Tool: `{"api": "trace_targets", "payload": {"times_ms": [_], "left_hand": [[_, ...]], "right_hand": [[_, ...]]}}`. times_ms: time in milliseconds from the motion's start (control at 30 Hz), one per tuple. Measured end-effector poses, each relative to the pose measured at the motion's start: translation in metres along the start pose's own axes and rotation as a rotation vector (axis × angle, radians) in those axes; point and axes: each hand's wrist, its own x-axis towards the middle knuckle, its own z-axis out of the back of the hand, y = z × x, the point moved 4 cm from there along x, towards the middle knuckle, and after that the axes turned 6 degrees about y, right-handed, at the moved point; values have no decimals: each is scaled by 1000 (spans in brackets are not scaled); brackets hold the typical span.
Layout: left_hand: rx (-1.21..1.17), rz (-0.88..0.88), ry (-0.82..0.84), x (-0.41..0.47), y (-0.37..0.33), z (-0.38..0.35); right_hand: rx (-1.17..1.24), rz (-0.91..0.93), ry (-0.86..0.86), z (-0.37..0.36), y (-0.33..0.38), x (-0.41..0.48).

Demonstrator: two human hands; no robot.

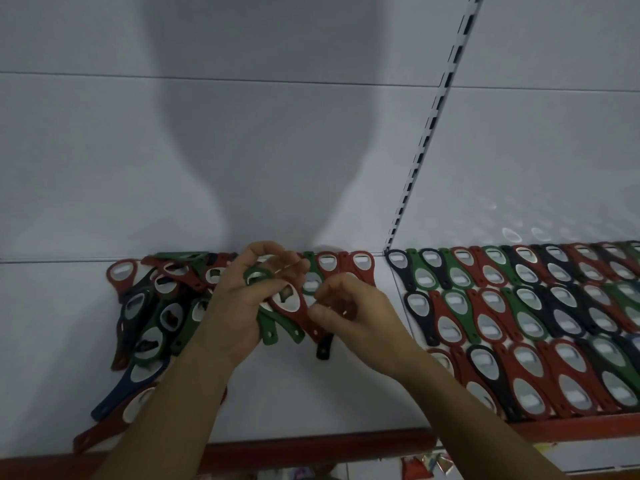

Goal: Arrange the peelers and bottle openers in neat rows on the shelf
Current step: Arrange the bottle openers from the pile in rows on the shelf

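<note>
Bottle openers [287, 304] fan out of your left hand [239, 306], which grips the bunch. Your right hand [353, 310] curls just beside them, its grasp unclear. On the shelf [311, 393], a loose pile [152, 306] lies left and neat rows [519, 306] right.

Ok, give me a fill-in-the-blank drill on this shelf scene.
The left hand holds a bunch of ____.
The loose pile lies to the ____ of that hand.
The neat rows lie to the ____ of the slotted upright.
The shelf's front edge is ____.
Missing words: bottle openers, left, right, red.
</note>
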Motion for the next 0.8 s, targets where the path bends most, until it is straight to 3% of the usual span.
{"api": "trace_targets", "payload": {"times_ms": [133,200,267,367,433,500,600,700,800], "left_hand": [[24,-17,-11,-2,1,-2],[257,-48,-113,-5,-8,9],[662,-93,-168,-8,-22,20],[1132,7,56,-13,-24,21],[1299,148,230,-22,-10,18],[1307,190,259,-28,1,12],[1194,129,76,-30,4,8],[1148,121,-71,-29,0,10],[1175,235,-51,-27,3,9]], "right_hand": [[248,-64,-40,-3,-5,12],[204,-71,-127,10,-12,14],[16,-53,-78,19,-14,19],[-164,-49,179,10,-11,28],[-133,-63,222,1,-10,33],[-69,-68,164,-3,-9,37],[-69,-73,37,-6,-12,37],[-440,-8,-54,-1,-16,22],[-743,-15,92,-5,-23,6]]}}
